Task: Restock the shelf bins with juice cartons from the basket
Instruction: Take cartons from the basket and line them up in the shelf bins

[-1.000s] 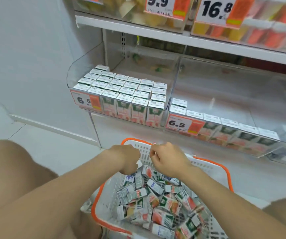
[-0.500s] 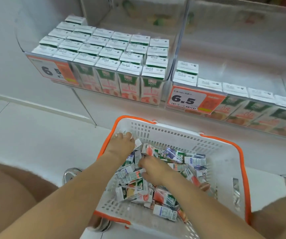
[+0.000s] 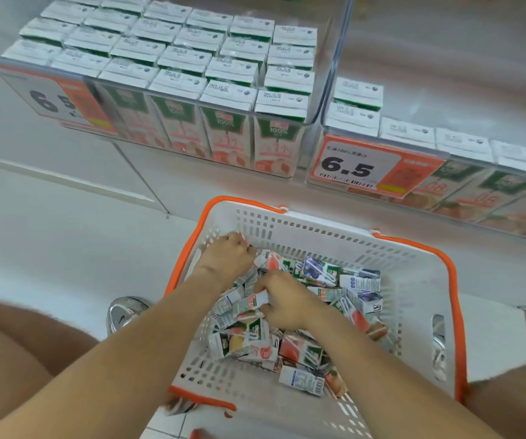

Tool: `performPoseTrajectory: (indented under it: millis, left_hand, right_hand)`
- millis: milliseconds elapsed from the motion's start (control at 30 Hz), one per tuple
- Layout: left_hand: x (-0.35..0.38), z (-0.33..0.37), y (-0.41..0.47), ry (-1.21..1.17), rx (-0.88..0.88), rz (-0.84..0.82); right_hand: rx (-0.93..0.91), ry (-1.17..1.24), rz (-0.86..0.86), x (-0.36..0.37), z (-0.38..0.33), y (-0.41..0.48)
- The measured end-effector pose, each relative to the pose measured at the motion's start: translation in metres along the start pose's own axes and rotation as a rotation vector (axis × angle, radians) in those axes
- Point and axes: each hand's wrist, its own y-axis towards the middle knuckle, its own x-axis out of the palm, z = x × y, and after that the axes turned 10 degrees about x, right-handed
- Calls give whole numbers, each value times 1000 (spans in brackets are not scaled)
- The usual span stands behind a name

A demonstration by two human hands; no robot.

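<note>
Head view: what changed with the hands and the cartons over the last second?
Both hands dropped from above the far rim of the basket into the cartons. The right hand now grips a carton in the pile; the left hand curls into the far-left corner, grip unclear. The view tilted down. Shelf bins stayed as stocked.

Two shelf bins, two price tags, one basket.

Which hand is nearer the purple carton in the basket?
Right. The right hand is just left of the purple carton; the left hand is farther, at the far-left corner of the basket.
</note>
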Motion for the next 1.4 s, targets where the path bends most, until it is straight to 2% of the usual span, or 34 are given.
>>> performPoseTrajectory:
  millis: [100, 167, 333, 433, 500, 567, 700, 833, 900, 1033, 1100, 1200, 1267, 1300, 1333, 1400]
  left_hand:
    - [-2, 5, -8, -69, 4, 16]
    - [-8, 5, -15, -210, -38, 58]
    - [-23, -6, -40, -875, -193, 282]
    - [-36, -5, -55, -1093, -205, 363]
    - [-46, -5, -66, -1177, -208, 371]
    - [-60, -6, -80, -1212, -208, 372]
    - [-97, -12, -109, -1285, -170, 330]
    - [-144, -21, -140, -1166, -119, 275]
    - [-163, -26, -153, -1060, -116, 329]
    - [-192, -28, -173, -934, -212, 615]
    - [-204, -28, -178, -1027, -250, 777]
    - [-222, -28, -183, -1220, -262, 999]
    - [-235, -30, -183, -1257, -281, 1116]
    - [-240, -32, -181, -1284, -296, 1158]
    - [-247, -34, -179, -1333, -307, 1202]
    - [-260, -35, -173, -1465, -332, 1251]
  right_hand:
    - [93, 331, 58, -23, 4, -8]
    - [174, 555, 97, -39, 13, -14]
    - [289, 834, 284, -69, 31, -34]
    - [286, 1056, 223, -82, 28, -55]
    - [251, 1102, 134, -90, 24, -72]
    - [184, 1020, 86, -100, 16, -88]
    - [96, 683, 81, -128, -11, -117]
    - [1, -3, 129, -161, -42, -143]
    - [-94, -199, 205, -179, -57, -164]
    - [-221, -197, 382, -224, -73, -211]
    - [-305, -73, 554, -247, -71, -230]
    - [-359, 159, 916, -275, -58, -240]
    - [-328, 272, 1115, -289, -43, -233]
    - [-277, 249, 1179, -295, -36, -227]
    - [-208, 184, 1202, -299, -28, -219]
    - [-88, 80, 1139, -301, -18, -202]
